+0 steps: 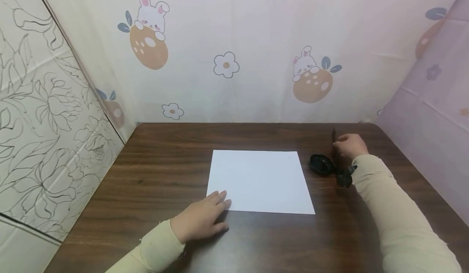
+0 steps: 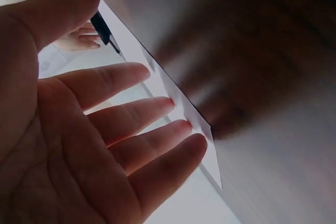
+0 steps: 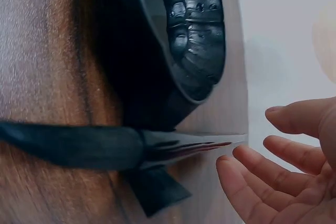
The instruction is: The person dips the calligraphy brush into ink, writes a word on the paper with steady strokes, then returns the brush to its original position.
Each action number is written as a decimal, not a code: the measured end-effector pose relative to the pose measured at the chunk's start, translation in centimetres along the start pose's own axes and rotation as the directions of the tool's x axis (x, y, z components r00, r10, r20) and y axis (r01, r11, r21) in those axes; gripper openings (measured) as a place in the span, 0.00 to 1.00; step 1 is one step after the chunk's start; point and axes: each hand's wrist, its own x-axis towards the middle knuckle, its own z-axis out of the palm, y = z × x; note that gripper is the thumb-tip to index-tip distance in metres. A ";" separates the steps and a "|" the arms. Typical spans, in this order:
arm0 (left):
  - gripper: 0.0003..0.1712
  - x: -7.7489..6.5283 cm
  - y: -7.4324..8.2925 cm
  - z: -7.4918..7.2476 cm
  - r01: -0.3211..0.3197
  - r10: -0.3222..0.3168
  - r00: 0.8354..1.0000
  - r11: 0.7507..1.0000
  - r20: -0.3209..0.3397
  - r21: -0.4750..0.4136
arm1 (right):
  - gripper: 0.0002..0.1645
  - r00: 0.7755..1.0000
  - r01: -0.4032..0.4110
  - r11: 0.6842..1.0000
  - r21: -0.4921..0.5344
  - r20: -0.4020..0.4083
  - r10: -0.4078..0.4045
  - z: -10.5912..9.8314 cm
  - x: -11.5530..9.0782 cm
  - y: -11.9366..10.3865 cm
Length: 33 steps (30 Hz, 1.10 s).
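Note:
My left hand (image 1: 201, 220) lies at the near left corner of a white sheet of paper (image 1: 260, 181), its fingertips on the edge. In the left wrist view, the fingers (image 2: 131, 111) are straight and spread, with the paper edge beneath them. At the right, my right hand (image 1: 351, 145) is beside a long, thin dark tool (image 1: 335, 145). In the right wrist view, this tool (image 3: 79, 145) has a thick, tapering black end and a shinier, lighter shaft. The fingertips (image 3: 226, 166) are apart, close to the shaft's far end.
A round black dish (image 1: 321, 164) with wet-looking ribbed inner walls stands just left of the tool. A black piece (image 1: 343, 178) sits near my right cuff. All this is on a dark wood table (image 1: 154, 159), with a rabbit-print curtain (image 1: 256, 29) behind and a flower-patterned panel (image 1: 47, 94) at left.

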 end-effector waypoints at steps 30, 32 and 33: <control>0.38 0.1 0.0 0.2 -0.001 0.002 1.000 0.999 0.018 -0.039 | 0.26 0.992 -0.125 0.991 0.037 0.002 0.125 1.4 2.0 1.7; 0.38 0.1 0.0 0.1 0.002 -0.002 1.000 0.999 0.019 -0.040 | 0.26 0.993 -0.114 0.992 0.048 0.002 0.114 1.4 1.9 1.7; 0.38 0.1 0.0 0.1 0.003 -0.003 1.000 0.999 0.019 -0.043 | 0.27 0.994 -0.108 0.993 0.055 0.003 0.108 1.4 1.9 1.7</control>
